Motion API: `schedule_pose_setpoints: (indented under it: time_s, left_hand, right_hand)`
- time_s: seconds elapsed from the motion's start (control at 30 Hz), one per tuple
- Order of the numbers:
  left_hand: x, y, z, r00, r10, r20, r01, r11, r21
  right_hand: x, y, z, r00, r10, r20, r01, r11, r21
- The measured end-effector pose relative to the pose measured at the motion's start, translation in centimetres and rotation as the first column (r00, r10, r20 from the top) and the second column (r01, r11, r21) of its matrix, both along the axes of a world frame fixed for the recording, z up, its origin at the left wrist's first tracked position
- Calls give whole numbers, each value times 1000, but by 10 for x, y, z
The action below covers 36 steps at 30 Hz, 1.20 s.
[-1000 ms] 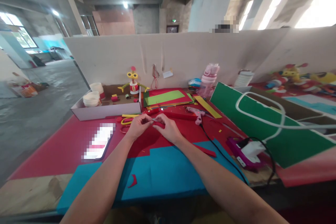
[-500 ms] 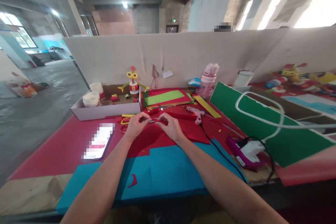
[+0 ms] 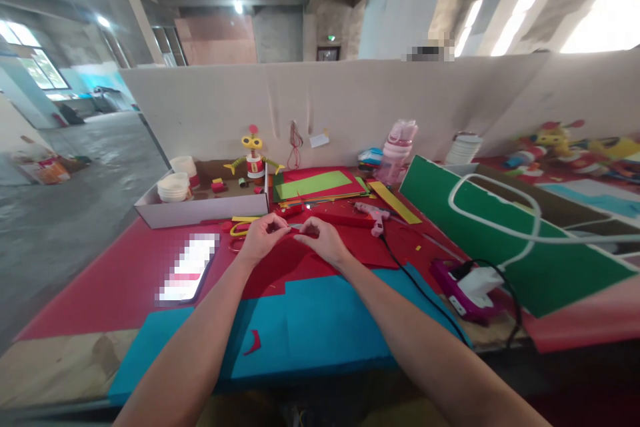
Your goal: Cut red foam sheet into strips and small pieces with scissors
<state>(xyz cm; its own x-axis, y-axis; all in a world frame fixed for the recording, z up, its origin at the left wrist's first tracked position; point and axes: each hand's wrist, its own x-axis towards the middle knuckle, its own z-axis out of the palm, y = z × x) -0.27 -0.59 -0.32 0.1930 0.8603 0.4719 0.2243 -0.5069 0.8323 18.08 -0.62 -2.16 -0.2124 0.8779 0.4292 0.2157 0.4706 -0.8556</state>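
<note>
Above the red sheets in the middle of the table, my left hand (image 3: 263, 239) and my right hand (image 3: 323, 240) meet almost fingertip to fingertip. Both are closed in a pinch on a small piece of red paper (image 3: 297, 230), mostly covered by the fingers. A thin red point of paper (image 3: 301, 201) sticks up just behind them. Scissors with yellow handles (image 3: 238, 230) lie beside and partly behind my left hand. To the right of my right hand rests a pink glue gun (image 3: 376, 215) with a black cord. A curved red paper scrap (image 3: 253, 342) lies on the blue sheet (image 3: 330, 320).
A lit phone (image 3: 190, 270) lies at left. Behind stand a white tray (image 3: 205, 210) with paper cups, a yellow-headed figure (image 3: 254, 157), stacked coloured sheets (image 3: 317, 185) and a pink bottle (image 3: 399, 150). A purple power strip (image 3: 467, 300) and green box (image 3: 500, 233) are at right.
The red piece has turned between my fingertips, and a thin red point now rises behind them. Both hands stay in nearly the same place.
</note>
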Motion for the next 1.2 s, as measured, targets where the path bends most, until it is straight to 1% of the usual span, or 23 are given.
schedule_pose_setpoints:
  time_s: [0.1, 0.3, 0.37, 0.43, 0.53, 0.6, 0.7, 0.77, 0.83, 0.9, 1.0, 1.1, 1.2]
  left_hand:
    - [2, 1, -2, 1000, -12, -13, 12, 1000, 10]
    - [9, -1, -1, 1000, 1, -12, -1, 1000, -6]
    - [10, -1, -1, 1000, 20, 2, -20, 1000, -23]
    - [11, -1, -1, 998, 25, 50, -21, 997, -69]
    - [7, 0, -1, 977, -7, 211, 47, 982, -182]
    - [3, 1, -1, 956, -35, 292, 110, 963, -245]
    - [1, 0, 0, 954, -107, 282, 196, 929, -313]
    - [4, -2, -1, 962, -141, 235, 215, 920, -328]
    - [8, -3, -1, 975, -121, 184, 175, 933, -313]
    - [13, -4, -3, 989, -74, 130, 109, 952, -286]
    - [16, -3, -5, 995, -28, 95, 52, 966, -255]
    - [17, -3, -6, 992, -22, 126, 55, 964, -260]
    - [17, -4, -4, 986, -30, 163, 74, 960, -271]
  right_hand:
    - [-3, -3, 1, 999, 14, -33, -14, 1000, -10]
    - [-5, -1, -2, 996, -42, -78, 38, 998, -59]
    - [-6, -2, -3, 994, -48, -102, 40, 996, -81]
    - [-6, -3, -2, 988, -42, -146, 25, 993, -114]
    - [-5, -4, 1, 975, -26, -222, -15, 983, -182]
    - [-4, -4, 2, 971, -44, -237, -9, 976, -217]
    - [-2, -4, 3, 970, -67, -233, 17, 977, -212]
    - [-2, -4, 3, 970, -59, -237, 15, 983, -185]
    - [-3, -4, 2, 973, -58, -222, 22, 986, -163]
    - [-3, -3, 1, 979, -63, -192, 37, 990, -134]
    - [-4, -3, 0, 987, -53, -155, 39, 995, -94]
    - [-5, -2, -1, 988, -39, -148, 27, 996, -86]
    - [-5, -2, -2, 985, -15, -174, -3, 995, -103]
